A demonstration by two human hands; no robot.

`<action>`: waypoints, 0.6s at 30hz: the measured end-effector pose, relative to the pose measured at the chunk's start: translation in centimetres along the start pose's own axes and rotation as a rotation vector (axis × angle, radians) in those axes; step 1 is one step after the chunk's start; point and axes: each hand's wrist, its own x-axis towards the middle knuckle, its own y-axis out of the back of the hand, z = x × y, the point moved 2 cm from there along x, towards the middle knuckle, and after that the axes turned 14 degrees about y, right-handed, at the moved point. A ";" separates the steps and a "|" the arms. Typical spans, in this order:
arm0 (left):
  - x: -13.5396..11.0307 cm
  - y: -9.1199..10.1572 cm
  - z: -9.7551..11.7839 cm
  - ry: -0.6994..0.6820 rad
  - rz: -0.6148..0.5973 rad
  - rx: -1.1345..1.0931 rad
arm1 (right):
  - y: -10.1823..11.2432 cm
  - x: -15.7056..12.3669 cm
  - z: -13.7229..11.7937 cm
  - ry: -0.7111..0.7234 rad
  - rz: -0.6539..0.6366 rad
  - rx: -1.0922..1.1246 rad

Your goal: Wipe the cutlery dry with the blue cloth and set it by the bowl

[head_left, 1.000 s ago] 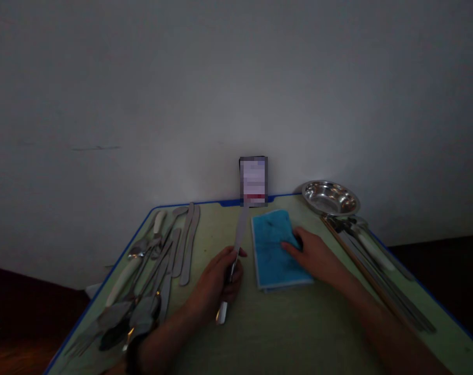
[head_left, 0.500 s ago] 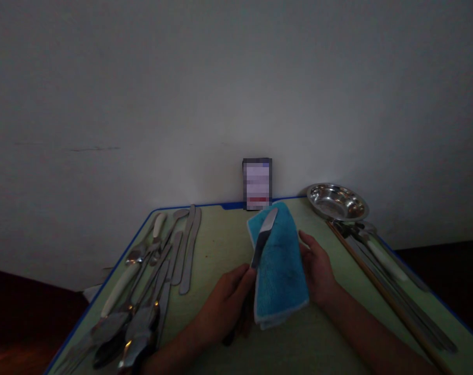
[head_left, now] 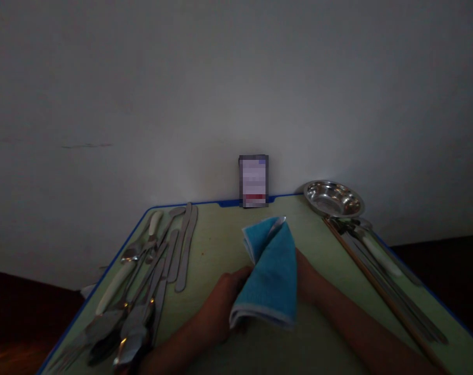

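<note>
A blue cloth (head_left: 270,276) with a pale edge is folded over a table knife (head_left: 277,225), and just the knife's shiny blade end shows at the top. My left hand (head_left: 224,297) is closed around the knife's lower part, which the cloth mostly covers. Behind the cloth's right side, my right hand (head_left: 303,273) grips it; its fingers are hidden by the fabric. Both hands are above the middle of the green table (head_left: 216,239).
Several knives, spoons, forks and servers (head_left: 137,323) lie along the table's left side. On the right are a wooden chopstick (head_left: 371,276), more cutlery (head_left: 380,258) and a steel bowl (head_left: 333,200). A phone (head_left: 254,181) leans against the wall.
My right hand has folded the cloth leftward over the knife, covering most of the blade that lay exposed before. The left hand keeps its hold.
</note>
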 end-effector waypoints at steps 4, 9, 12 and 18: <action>0.1 -0.5 -0.8 0.049 -0.034 -0.047 | 0.2 -0.1 1.1 -0.022 0.010 0.081; 0.2 -0.8 -0.3 0.066 -0.016 -0.076 | 0.3 0.4 1.5 -0.046 0.204 0.219; 0.2 -0.8 0.1 0.064 -0.012 -0.072 | 1.0 1.0 1.5 0.002 0.357 0.294; 0.2 -0.3 0.2 0.083 0.028 -0.041 | 1.6 1.7 1.3 0.043 0.452 0.362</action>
